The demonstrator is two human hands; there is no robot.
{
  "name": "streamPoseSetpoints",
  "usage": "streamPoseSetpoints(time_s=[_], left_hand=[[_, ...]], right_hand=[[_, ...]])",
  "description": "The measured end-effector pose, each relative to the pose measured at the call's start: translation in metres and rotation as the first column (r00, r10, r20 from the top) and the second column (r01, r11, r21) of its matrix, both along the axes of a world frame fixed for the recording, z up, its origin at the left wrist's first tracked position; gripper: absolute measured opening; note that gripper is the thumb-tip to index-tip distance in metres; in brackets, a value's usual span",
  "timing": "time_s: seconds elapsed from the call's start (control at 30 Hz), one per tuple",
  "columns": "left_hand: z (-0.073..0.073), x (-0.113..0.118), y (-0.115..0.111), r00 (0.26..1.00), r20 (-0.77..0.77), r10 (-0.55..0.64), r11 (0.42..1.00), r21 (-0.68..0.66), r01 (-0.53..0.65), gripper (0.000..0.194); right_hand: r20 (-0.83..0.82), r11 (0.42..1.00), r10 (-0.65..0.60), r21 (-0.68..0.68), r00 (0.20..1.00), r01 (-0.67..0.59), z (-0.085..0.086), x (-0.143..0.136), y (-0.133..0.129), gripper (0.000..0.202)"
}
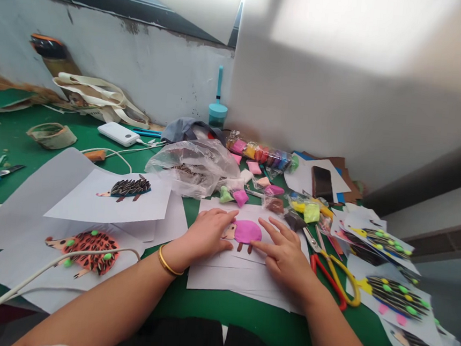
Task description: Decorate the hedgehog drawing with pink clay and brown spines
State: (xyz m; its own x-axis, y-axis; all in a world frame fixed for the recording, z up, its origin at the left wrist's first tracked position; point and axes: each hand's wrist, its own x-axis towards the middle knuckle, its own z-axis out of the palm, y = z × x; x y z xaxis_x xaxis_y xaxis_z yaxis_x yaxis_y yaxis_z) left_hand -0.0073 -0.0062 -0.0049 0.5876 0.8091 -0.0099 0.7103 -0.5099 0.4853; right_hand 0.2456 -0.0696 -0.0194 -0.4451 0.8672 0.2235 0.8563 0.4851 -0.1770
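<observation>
A flat, rounded, pink clay hedgehog lies on white rectangular paper sheets between the 2 hands, its long axis running hand to hand, pale face toward the left hand. The right hand looks nearer the pink body, index fingertip apparently touching its edge. Both hands are spread, grasping nothing.

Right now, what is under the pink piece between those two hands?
A white sheet lies under the pink piece, with other sheets beneath. Two brown legs show along the pink's lower edge. Whatever the pink itself covers cannot be seen.
</observation>
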Motion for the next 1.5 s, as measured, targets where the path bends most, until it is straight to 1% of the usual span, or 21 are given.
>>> streamPoseSetpoints(time_s=[0.13,0.23,0.4,0.5,0.67,0.8,0.97,1.27,1.5], left_hand=[[0.001,0.0,0.0,1.0,-0.002,-0.002,1.0,-0.006,0.002,0.084],[0.002,0.0,0.0,1.0,-0.011,-0.002,1.0,-0.015,0.001,0.084],[0.0,0.0,0.0,1.0,-0.008,0.003,1.0,-0.008,-0.003,0.085],[-0.001,0.001,0.001,1.0,-0.006,0.001,1.0,0.0,-0.001,0.086],[-0.001,0.001,0.001,1.0,-0.014,0.001,1.0,0.011,-0.001,0.088],[0.0,0.0,0.0,1.0,-0.011,-0.003,1.0,0.005,0.003,0.087],[-0.003,0.0,0.001,1.0,-0.014,0.001,1.0,0.022,-0.001,0.086],[-0.001,0.0,0.0,1.0,-0.021,-0.002,1.0,0.029,0.003,0.088],[-0.005,0.0,0.001,1.0,0.002,0.003,0.999,0.046,-0.003,0.086]], right_hand=[[-0.004,1.0,0.01,-0.006,1.0,-0.01,0.0,-0.002,0.0,0.053],[-0.008,1.0,0.015,0.013,1.0,-0.015,0.0,-0.003,0.001,0.052],[-0.013,0.999,0.033,-0.012,0.999,-0.033,0.0,-0.006,0.002,0.055],[-0.025,0.999,0.037,-0.005,0.999,-0.038,0.001,-0.009,0.001,0.055],[-0.012,0.999,0.049,-0.017,0.999,-0.049,0.004,-0.015,0.0,0.054],[-0.009,0.998,0.058,0.005,0.998,-0.058,0.005,-0.017,-0.001,0.051],[0.014,0.999,0.052,-0.006,0.999,-0.052,0.004,-0.018,0.0,0.054],[0.019,0.999,0.054,-0.001,0.998,-0.054,0.005,-0.026,0.002,0.049],[0.01,0.997,0.074,-0.011,0.997,-0.074,0.003,-0.034,0.004,0.047]])
